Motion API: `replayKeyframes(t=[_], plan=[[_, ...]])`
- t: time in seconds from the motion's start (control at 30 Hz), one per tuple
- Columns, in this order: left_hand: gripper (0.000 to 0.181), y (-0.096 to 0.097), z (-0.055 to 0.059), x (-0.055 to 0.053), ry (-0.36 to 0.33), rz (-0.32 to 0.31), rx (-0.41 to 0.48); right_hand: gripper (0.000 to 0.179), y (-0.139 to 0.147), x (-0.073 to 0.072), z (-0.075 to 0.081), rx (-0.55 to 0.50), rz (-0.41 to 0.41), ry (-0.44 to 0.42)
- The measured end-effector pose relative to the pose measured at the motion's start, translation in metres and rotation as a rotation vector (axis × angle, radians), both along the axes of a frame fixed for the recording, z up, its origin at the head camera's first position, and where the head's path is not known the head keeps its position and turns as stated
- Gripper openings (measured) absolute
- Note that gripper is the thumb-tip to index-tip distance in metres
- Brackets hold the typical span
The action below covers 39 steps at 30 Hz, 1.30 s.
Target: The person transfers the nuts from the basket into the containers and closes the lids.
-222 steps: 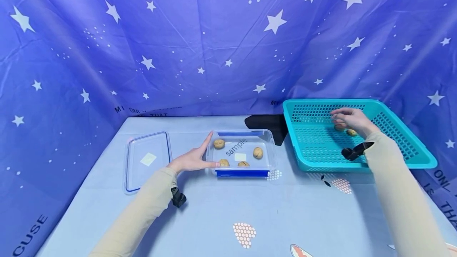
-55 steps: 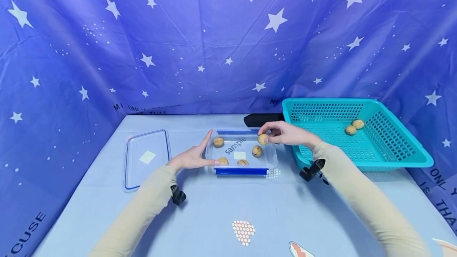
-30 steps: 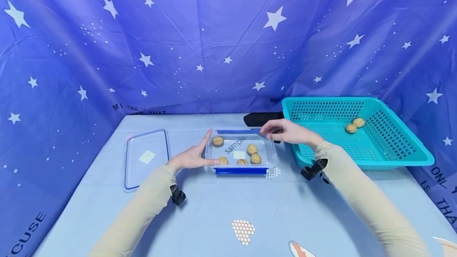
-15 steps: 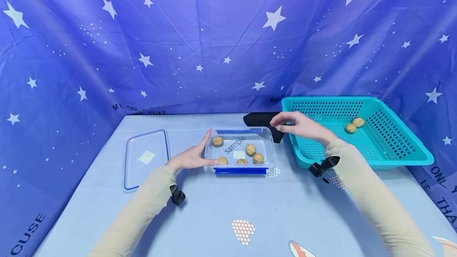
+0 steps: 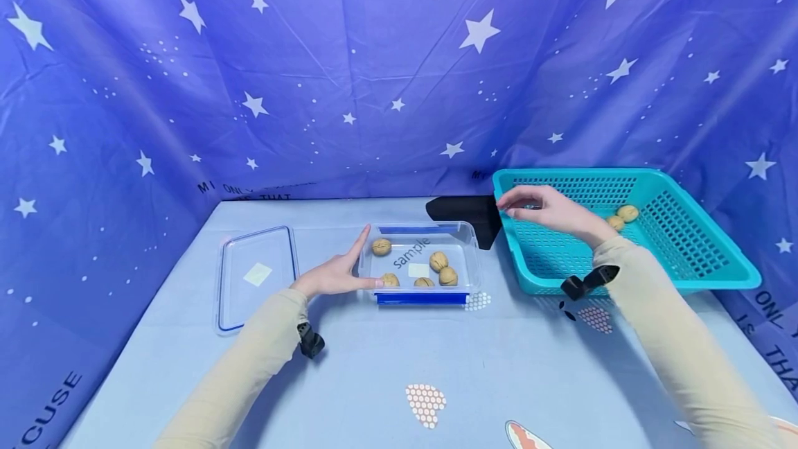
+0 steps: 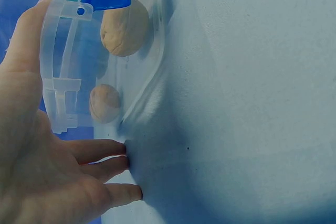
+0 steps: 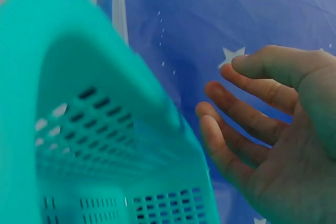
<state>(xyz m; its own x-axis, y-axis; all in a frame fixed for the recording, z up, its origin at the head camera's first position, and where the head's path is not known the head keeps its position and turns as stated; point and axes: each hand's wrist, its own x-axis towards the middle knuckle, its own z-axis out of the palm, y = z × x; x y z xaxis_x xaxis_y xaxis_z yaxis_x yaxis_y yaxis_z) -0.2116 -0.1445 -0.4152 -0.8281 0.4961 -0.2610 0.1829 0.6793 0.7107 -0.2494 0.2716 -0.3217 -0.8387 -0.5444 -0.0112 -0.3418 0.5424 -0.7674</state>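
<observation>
Head view: we see the L hand w/ fingers spread straight, thumb & index against the L end of the clear box, 5 walnuts inside it & the lid flat on the tbl. to its L. We see the R hand released, fingers loosely bent, over the L part of the teal basket, w/ 2 addl. walnuts touching each other toward its R end.

Passable from above into lidless plastic box over five walnuts, blocked at its left end by left hand; also through gap between box and turquoise basket, hemmed at back by black object, and down into basket, obstructed above its left side by right hand.
</observation>
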Motion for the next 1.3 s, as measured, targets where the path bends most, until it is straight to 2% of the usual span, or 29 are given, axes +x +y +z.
replayKeyframes(t=[0.57, 0.8, 0.97, 1.3], plan=[[0.115, 0.0, -0.001, 0.0, 0.004, 0.004, -0.002, 0.028, 0.037, -0.007, -0.004, 0.07, -0.058, 0.018], [0.114, 0.0, 0.0, 0.0, 0.003, -0.002, 0.005, 0.03, 0.053, -0.012, -0.011, 0.089, -0.112, -0.031], [0.114, 0.0, 0.0, 0.0, 0.003, -0.002, 0.005, 0.032, 0.064, -0.012, -0.01, 0.09, -0.149, -0.056], [0.113, -0.001, 0.0, 0.001, 0.007, 0.001, -0.009, 0.037, 0.09, -0.019, -0.016, 0.128, -0.227, -0.08]])
